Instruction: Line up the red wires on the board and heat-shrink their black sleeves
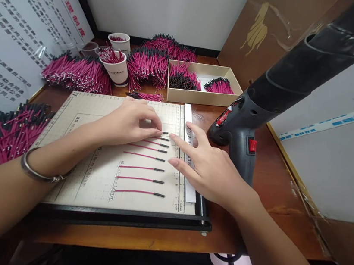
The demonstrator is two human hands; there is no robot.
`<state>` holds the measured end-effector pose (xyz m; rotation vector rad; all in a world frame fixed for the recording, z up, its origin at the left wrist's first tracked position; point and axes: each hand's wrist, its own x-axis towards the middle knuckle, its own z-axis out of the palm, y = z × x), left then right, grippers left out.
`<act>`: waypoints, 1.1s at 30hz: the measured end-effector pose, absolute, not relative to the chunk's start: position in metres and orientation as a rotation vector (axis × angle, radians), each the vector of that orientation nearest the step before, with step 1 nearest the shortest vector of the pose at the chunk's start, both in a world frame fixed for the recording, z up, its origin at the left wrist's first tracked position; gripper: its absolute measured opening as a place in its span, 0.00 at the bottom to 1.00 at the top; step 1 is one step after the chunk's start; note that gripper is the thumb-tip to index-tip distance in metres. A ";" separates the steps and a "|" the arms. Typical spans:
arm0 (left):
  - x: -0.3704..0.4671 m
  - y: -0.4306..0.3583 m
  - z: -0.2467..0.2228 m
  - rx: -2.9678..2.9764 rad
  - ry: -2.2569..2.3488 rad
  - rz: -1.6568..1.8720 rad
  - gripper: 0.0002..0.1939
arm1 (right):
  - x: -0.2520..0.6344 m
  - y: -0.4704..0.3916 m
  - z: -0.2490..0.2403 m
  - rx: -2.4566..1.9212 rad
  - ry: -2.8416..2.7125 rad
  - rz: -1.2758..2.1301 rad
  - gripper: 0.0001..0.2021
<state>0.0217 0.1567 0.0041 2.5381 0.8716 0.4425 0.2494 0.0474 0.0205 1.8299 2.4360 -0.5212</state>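
Note:
On the cream cutting board (90, 195) several pink wires with black sleeves (140, 179) lie crosswise in a column. My left hand (132, 122) is over the top of this column, thumb and forefinger pinched on a wire whose black end (165, 133) sticks out to the right; the rest of that wire is hidden under the hand. My right hand (203, 164) has its fingers spread just right of the black ends, over the white strip (191, 194) at the board's right side. It holds nothing.
A black heat gun (248, 111) stands at the right. Behind the board are a cardboard box (201, 97) with wires, paper cups (117, 72) of wires and large wire piles (148, 65). More wires (9, 138) are heaped at the left.

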 end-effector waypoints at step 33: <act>0.023 0.155 0.003 2.547 0.923 0.355 0.16 | 0.249 0.048 0.020 1.777 2.437 -0.386 0.34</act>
